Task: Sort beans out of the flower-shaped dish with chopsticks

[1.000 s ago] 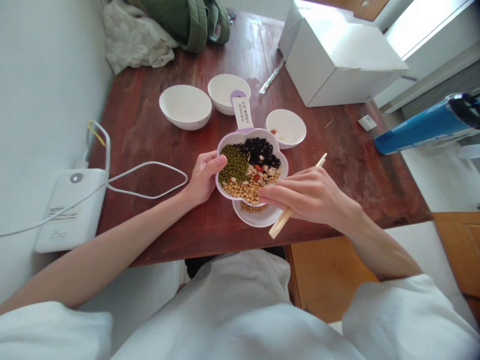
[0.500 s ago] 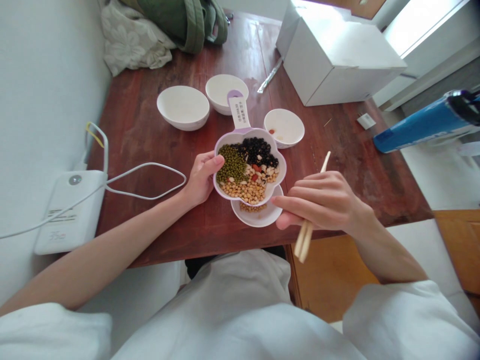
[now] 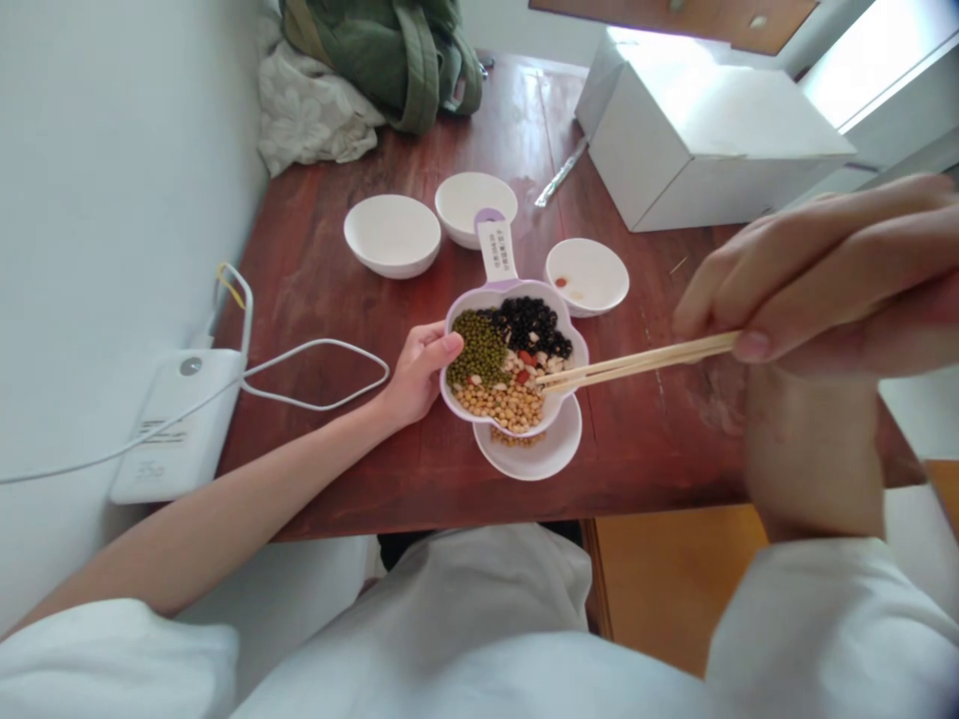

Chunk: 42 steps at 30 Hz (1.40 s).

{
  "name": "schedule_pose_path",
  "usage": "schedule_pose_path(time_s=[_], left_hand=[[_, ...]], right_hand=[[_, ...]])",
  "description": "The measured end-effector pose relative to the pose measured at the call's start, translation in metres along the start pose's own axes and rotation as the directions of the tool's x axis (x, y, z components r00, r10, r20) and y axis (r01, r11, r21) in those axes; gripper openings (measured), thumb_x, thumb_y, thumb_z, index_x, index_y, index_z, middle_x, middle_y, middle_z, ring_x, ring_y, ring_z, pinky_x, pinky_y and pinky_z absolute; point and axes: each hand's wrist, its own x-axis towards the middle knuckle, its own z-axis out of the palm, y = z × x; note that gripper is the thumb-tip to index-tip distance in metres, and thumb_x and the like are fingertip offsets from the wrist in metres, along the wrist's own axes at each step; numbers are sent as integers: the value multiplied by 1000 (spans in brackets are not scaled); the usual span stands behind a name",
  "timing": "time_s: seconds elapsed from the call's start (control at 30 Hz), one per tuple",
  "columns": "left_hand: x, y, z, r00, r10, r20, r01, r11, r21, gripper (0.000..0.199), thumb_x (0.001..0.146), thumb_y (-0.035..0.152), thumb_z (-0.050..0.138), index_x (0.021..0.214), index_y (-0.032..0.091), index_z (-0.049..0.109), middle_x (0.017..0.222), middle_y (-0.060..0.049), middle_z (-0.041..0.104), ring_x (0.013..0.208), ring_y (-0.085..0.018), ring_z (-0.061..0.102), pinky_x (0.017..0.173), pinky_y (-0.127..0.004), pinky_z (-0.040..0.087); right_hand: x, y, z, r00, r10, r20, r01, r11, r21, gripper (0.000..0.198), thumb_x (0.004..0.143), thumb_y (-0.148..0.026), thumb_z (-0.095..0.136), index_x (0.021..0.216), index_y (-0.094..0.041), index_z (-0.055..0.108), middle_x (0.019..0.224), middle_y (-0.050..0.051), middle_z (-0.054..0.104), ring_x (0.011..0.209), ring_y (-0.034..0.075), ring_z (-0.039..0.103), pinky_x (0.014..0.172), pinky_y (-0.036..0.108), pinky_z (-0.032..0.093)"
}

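My left hand [image 3: 420, 371] grips the left rim of a flower-shaped, lilac-edged bowl [image 3: 500, 285] with a labelled handle pointing away from me. Green beans [image 3: 479, 348], black beans [image 3: 535, 325], yellow soybeans [image 3: 501, 401] and a few red and pale nuts [image 3: 528, 361] lie in it. My right hand [image 3: 831, 285], raised near the camera, is closed around a pair of wooden chopsticks [image 3: 644, 360]. Their tips reach over the right part of the bowl, by the soybeans and nuts; I cannot tell whether they pinch anything. Partly hidden under the bowl is a white dish [image 3: 550, 457] with some soybeans.
Beyond the flower-shaped bowl stand a white bowl at left [image 3: 392, 238], another at centre [image 3: 476, 205], and one at right [image 3: 588, 275] holding a few bits. A white box [image 3: 711, 150], green bag [image 3: 427, 60], and power bank [image 3: 180, 424] with a looped cable [image 3: 330, 345] surround them.
My right hand has risen up and to the right, and the chopsticks now point left with their tips over the bowl. The whole view has shifted slightly; my left hand keeps its hold.
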Motion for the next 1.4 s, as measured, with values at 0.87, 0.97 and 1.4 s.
schedule_pose_path(time_s=[0.87,0.97,1.4], left_hand=[[2,1,0,996,1,-89,1,1000,20,47,80,65,92,81,21,76,87,-10,82,122,-45,82,98,-56,73],[2,-1,-1,996,9,-85,-9,1000,1,50,77,68,94,85,21,77,89,-11,83,121,-44,82,100,-56,73],[1,-2,-3,997,-10,-79,13,999,34,46,84,67,86,96,23,81,100,-12,84,125,-45,80,93,-55,75]], right_hand=[[-9,22,61,938,79,338,-163,960,228,61,118,-62,53,93,-17,86,99,3,84,84,9,82,75,23,64],[-12,23,61,935,87,343,-164,966,201,66,119,-64,48,92,-17,86,98,5,83,85,12,82,75,25,65],[-13,28,61,900,111,421,-122,992,1,74,121,-67,37,88,-16,79,88,6,77,74,13,75,68,28,61]])
